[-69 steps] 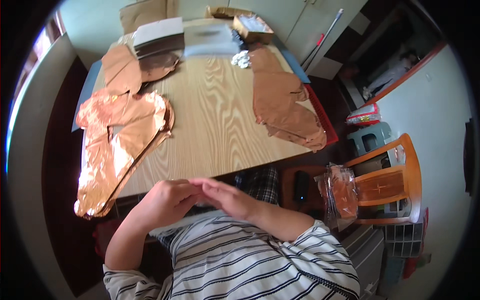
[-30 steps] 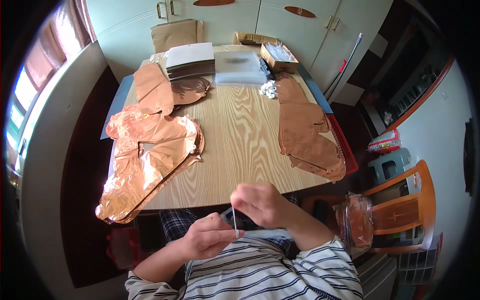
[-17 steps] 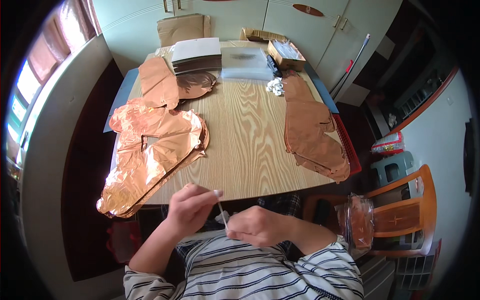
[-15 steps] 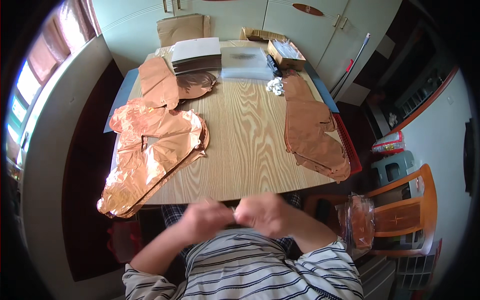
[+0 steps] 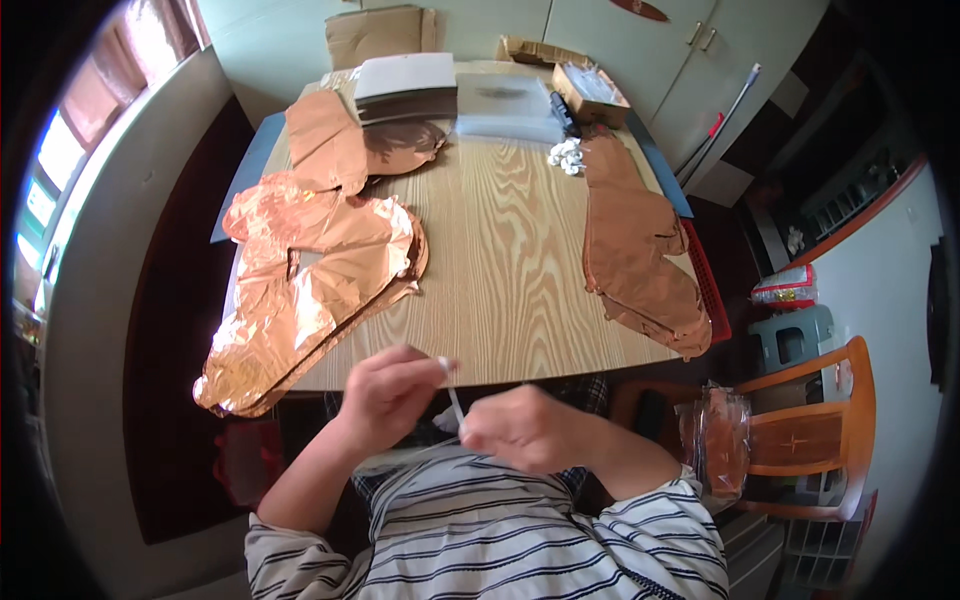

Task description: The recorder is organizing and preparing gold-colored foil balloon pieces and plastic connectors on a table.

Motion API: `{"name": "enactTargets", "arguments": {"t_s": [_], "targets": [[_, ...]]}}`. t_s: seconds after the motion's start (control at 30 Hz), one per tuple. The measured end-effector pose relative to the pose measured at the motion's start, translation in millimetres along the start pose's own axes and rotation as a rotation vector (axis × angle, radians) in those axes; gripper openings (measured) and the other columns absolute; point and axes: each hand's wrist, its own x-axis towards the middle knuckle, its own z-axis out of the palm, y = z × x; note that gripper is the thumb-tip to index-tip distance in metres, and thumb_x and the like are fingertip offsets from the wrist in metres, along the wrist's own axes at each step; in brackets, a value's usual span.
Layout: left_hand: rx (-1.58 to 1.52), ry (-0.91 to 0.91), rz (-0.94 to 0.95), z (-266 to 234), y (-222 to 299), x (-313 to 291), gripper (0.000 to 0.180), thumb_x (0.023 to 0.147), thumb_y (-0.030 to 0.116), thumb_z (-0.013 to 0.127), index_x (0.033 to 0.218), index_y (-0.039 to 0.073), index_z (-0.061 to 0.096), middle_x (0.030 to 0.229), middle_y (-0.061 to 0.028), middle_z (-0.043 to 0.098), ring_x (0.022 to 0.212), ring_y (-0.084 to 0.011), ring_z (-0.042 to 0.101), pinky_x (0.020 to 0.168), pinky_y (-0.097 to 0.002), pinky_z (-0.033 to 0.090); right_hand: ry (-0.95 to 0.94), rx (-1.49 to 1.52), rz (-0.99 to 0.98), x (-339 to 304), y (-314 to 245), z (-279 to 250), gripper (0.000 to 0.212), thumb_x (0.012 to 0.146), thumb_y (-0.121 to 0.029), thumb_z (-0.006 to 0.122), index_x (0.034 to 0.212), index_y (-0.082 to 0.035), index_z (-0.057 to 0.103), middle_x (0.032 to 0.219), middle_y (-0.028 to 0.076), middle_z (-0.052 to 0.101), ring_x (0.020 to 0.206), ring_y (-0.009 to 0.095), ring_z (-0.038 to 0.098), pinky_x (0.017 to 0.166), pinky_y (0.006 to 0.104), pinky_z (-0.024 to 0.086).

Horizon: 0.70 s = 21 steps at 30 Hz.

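Just past the table's front edge, above my lap, my left hand (image 5: 383, 397) pinches one end of a thin white strip (image 5: 455, 404). The strip runs down to my right hand (image 5: 525, 428), whose closed fingers grip its other end; a small white bit shows at the left fingertips. On the table's left side lie flat copper-coloured foil balloons (image 5: 335, 262), stacked and overlapping, one with a shiny face. Another pile of flat copper foil balloons (image 5: 640, 250) lies on the right. Small white rolls (image 5: 567, 156) sit in a cluster near that pile's far end.
At the table's back stand a stack of white cards (image 5: 405, 85), clear plastic sheets (image 5: 508, 105), a black object (image 5: 563, 114) and a cardboard box (image 5: 605, 102) of clear bags. A red basket (image 5: 708, 285) is along the right edge. A wooden chair (image 5: 800, 435) holds plastic-wrapped copper foil.
My hands have moved apart, the left one up and away from the right, and the white strip now shows between them. The view has tilted slightly.
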Motion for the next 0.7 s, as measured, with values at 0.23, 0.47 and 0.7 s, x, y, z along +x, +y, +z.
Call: {"name": "enactTargets", "arguments": {"t_s": [0.23, 0.47, 0.7], "targets": [[0.041, 0.118, -0.078, -3, -1, 6, 0.019, 0.079, -0.005, 0.069, 0.098, 0.001, 0.07, 0.085, -0.0095, 0.065, 0.074, -0.0225, 0.063, 0.066, -0.0313, 0.051, -0.042, -0.096, 0.075, 6, 10, -4, 0.014, 0.094, -0.013, 0.06, 0.086, -0.002, 0.056, 0.074, 0.013, 0.056, 0.071, 0.028, 0.061, 0.066, 0.0377, 0.048], [-0.216, -0.048, -0.014, 5, 5, 3, 0.022, 0.081, -0.008, 0.067, 0.1, 0.001, 0.071, 0.082, -0.0099, 0.064, 0.076, -0.0221, 0.064, 0.067, -0.0315, 0.051, 0.172, -0.032, 0.148, 8, 14, -14, 0.012, 0.095, -0.015, 0.059, 0.089, -0.004, 0.06, 0.077, 0.014, 0.058, 0.07, 0.027, 0.061, 0.062, 0.034, 0.048], [-0.363, -0.141, 0.01, 16, 8, -1, 0.02, 0.083, -0.006, 0.065, 0.102, -0.002, 0.07, 0.08, -0.0091, 0.063, 0.071, -0.0202, 0.062, 0.065, -0.031, 0.051, 0.286, -0.032, 0.092, 13, 16, -23, 0.01, 0.095, -0.008, 0.057, 0.089, -0.001, 0.059, 0.071, 0.009, 0.056, 0.066, 0.022, 0.059, 0.062, 0.0295, 0.047]]}}
